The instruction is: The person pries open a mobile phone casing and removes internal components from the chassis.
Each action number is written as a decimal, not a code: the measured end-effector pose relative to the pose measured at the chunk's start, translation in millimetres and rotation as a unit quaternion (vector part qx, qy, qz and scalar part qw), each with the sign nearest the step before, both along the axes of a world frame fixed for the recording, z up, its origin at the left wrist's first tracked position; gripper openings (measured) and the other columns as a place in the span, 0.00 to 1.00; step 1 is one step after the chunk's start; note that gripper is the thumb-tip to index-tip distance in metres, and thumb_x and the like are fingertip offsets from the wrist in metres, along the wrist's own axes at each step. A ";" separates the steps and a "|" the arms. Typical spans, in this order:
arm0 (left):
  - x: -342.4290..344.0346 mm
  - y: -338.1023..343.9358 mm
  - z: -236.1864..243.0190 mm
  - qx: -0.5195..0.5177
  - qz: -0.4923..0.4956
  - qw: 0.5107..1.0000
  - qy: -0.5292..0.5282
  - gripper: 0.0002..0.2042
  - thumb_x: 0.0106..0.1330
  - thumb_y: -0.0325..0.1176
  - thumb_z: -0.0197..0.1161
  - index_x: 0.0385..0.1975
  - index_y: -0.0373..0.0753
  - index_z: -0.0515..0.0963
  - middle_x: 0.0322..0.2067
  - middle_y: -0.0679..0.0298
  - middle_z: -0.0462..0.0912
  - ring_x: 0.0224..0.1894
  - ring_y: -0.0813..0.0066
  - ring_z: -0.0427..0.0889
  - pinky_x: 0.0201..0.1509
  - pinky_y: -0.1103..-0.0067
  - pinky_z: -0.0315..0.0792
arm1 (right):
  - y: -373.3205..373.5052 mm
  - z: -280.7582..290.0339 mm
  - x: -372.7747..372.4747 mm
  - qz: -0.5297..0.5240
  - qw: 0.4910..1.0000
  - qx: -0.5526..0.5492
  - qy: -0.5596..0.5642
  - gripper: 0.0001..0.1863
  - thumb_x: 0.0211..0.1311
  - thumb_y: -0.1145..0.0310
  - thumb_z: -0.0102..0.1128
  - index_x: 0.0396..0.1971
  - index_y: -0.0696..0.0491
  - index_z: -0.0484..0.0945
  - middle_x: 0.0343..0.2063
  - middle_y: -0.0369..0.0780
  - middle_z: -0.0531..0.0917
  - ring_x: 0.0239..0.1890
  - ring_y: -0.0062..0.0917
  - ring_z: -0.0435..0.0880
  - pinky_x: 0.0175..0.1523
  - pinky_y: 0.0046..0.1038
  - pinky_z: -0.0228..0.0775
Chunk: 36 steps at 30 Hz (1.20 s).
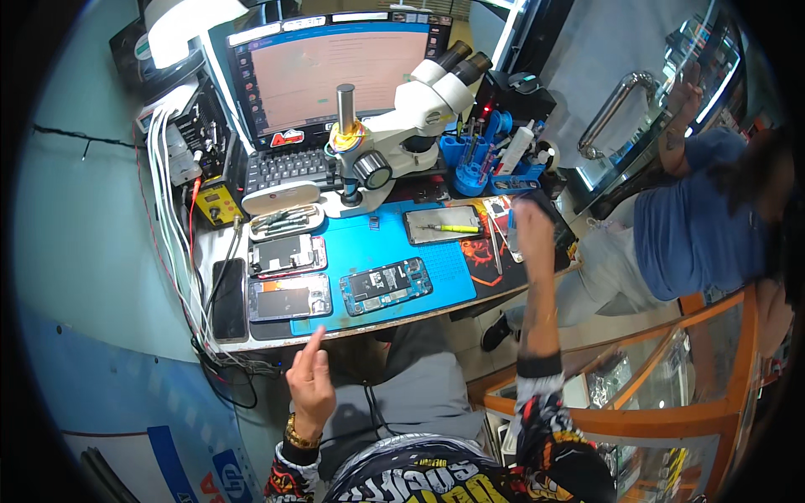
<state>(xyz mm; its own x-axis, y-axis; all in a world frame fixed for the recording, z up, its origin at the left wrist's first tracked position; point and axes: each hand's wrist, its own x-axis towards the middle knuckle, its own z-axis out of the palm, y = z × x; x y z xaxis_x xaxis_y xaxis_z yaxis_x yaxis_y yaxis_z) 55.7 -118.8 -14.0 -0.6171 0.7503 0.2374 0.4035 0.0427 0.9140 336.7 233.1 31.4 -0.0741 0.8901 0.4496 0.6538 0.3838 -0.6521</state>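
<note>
My left hand (311, 387) is held in front of the bench's near edge, fingers stretched out and nothing in it. At the right side of the bench my right hand (533, 228) is closed; a small blue and white item (512, 228) shows beside its fingers, and whether it is gripped is unclear. An opened phone (386, 286) with its battery and boards bare lies on the blue work mat (345, 243). Behind it a phone frame (419, 228) carries a yellow-green screwdriver (459, 228). Two more disassembled phones (289, 297) (287, 255) lie at the left.
A microscope (419, 109) stands behind the mat, before a keyboard (285, 169) and monitor (335, 67). Left are a screwdriver case (285, 220), a dark phone (229, 298) and cables (163, 193). A blue tool holder (470, 172) stands right. Another person (688, 218) is at the right.
</note>
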 end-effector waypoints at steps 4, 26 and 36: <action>2.9 22.8 13.3 0.025 -0.161 0.962 0.220 0.32 0.68 0.23 0.59 0.74 0.36 0.62 0.53 0.59 0.86 0.54 0.64 0.81 0.66 0.60 0.60 | -70.0 -54.2 -13.2 0.112 0.989 0.017 -0.095 0.15 0.64 0.61 0.70 0.48 0.51 0.87 0.34 0.45 0.84 0.41 0.42 0.82 0.46 0.41 0.72; -4.9 99.5 -21.3 0.035 -0.126 0.936 0.328 0.17 0.60 0.34 0.74 0.48 0.40 0.83 0.53 0.63 0.85 0.60 0.63 0.79 0.67 0.56 0.63 | -12.6 44.4 -56.6 0.270 0.958 -0.048 -0.089 0.10 0.59 0.70 0.71 0.40 0.55 0.88 0.26 0.44 0.83 0.25 0.31 0.80 0.34 0.34 0.68; -3.6 90.4 -5.3 -0.056 -0.032 0.941 0.333 0.22 0.55 0.43 0.79 0.48 0.43 0.85 0.54 0.64 0.82 0.62 0.61 0.76 0.68 0.56 0.56 | -66.8 85.6 -70.4 0.426 0.871 -0.021 -0.243 0.09 0.61 0.68 0.71 0.38 0.54 0.83 0.33 0.43 0.81 0.36 0.40 0.83 0.42 0.39 0.75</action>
